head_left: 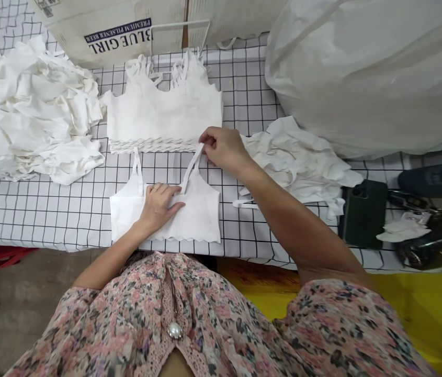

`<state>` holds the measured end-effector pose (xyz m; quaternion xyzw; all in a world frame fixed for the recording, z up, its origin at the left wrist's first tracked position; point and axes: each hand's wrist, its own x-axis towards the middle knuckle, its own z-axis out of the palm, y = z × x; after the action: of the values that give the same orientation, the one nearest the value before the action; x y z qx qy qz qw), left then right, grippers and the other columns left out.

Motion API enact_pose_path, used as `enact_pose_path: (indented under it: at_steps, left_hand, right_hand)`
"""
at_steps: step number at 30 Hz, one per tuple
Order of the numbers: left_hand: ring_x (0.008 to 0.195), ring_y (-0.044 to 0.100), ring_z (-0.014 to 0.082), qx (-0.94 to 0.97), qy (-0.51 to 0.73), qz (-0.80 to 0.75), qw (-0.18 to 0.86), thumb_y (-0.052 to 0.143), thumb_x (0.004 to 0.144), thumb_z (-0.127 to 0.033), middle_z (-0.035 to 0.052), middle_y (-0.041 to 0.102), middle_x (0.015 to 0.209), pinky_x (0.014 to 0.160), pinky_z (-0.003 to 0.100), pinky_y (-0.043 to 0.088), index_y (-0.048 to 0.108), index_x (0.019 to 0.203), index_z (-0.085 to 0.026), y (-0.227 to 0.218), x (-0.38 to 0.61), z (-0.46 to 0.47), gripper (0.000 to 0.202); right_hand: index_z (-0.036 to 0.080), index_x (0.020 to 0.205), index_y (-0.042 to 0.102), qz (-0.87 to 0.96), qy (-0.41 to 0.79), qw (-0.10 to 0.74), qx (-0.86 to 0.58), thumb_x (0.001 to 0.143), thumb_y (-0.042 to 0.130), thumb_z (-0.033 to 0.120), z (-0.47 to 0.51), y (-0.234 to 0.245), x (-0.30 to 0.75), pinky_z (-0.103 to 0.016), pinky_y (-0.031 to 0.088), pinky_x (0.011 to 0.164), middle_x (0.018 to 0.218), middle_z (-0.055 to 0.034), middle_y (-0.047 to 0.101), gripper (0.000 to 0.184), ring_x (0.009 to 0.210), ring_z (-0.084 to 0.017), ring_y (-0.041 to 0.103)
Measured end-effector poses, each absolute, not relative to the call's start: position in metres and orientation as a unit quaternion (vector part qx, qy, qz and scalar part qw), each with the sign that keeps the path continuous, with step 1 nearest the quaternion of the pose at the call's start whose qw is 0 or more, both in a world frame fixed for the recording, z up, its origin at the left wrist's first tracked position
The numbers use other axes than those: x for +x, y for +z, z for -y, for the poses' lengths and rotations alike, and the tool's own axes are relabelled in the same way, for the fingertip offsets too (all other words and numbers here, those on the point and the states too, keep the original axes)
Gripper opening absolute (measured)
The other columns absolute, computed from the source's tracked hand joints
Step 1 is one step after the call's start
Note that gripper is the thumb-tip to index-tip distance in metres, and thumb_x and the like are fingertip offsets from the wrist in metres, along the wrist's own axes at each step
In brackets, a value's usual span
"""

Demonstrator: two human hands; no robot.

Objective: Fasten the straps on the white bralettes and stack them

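A white camisole bra top [197, 220] lies flat in front of me on the checked table, straps pointing away from me. My left hand [160, 207] rests on its middle, palm down with the fingers out. Pinched in my right hand [221, 149] is the end of the top's right shoulder strap [192, 170], drawn out straight. The left strap [138, 167] lies loose on the cloth. Just beyond, a neat stack of similar white tops [163, 115] has its scalloped hems towards me, close to my right fingertips.
Rumpled white garments form a large heap [28, 104] at left and a smaller pile [295, 162] at right. Cardboard boxes [122, 31] and a big white sack [370, 73] stand behind. A dark green phone [365, 214] and a dark bottle [432, 180] lie at right.
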<state>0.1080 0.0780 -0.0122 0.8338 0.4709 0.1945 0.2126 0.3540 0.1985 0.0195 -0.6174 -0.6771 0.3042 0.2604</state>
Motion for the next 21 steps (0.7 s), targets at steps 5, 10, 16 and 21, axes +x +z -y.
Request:
enact_pose_path:
  at_steps: [5, 10, 16, 21]
  left_hand:
    - [0.121, 0.066, 0.0271, 0.839, 0.253, -0.461, 0.14, 0.074, 0.102, -0.044, 0.01, 0.071, 0.127, 0.107, 0.046, 0.049, 0.065, 0.143, -0.025, 0.005, 0.072, -0.054, 0.046]
    - [0.114, 0.067, 0.0258, 0.809, 0.267, -0.519, 0.075, 0.072, 0.103, -0.032, 0.0097, 0.069, 0.118, 0.102, 0.044, 0.054, 0.07, 0.131, -0.025, 0.025, 0.008, -0.01, 0.029]
    - [0.103, 0.064, 0.0229, 0.694, 0.24, -0.672, 0.095, 0.074, 0.1, -0.049, 0.0117, 0.066, 0.12, 0.096, 0.04, 0.058, 0.062, 0.145, -0.019, 0.019, -0.022, 0.015, 0.055]
    - [0.078, 0.06, 0.0146, 0.664, 0.264, -0.684, 0.146, 0.07, 0.102, -0.033, 0.0008, 0.066, 0.092, 0.08, 0.03, 0.057, 0.062, 0.144, -0.019, 0.012, -0.02, 0.013, 0.046]
  right_hand:
    - [0.019, 0.126, 0.068, 0.712, 0.121, 0.274, -0.635, 0.098, 0.052, 0.021, -0.139, 0.023, 0.376, -0.047, 0.056, 0.093, 0.11, -0.0126, 0.074, 0.033, 0.097, -0.028, 0.071]
    - [0.021, 0.079, 0.062, 0.709, 0.059, 0.202, -0.673, 0.108, 0.052, 0.051, -0.035, 0.019, 0.385, -0.054, 0.05, 0.094, 0.083, -0.0104, 0.069, 0.042, 0.092, -0.03, 0.062]
    - [0.021, 0.083, 0.059, 0.681, 0.05, 0.151, -0.715, 0.106, 0.054, 0.061, 0.031, -0.001, 0.355, -0.072, 0.034, 0.109, 0.09, -0.0112, 0.069, 0.046, 0.105, -0.036, 0.056]
    - [0.023, 0.078, 0.055, 0.667, 0.067, 0.158, -0.725, 0.108, 0.05, 0.045, 0.037, -0.015, 0.355, -0.063, 0.039, 0.103, 0.082, -0.0102, 0.068, 0.038, 0.099, -0.034, 0.056]
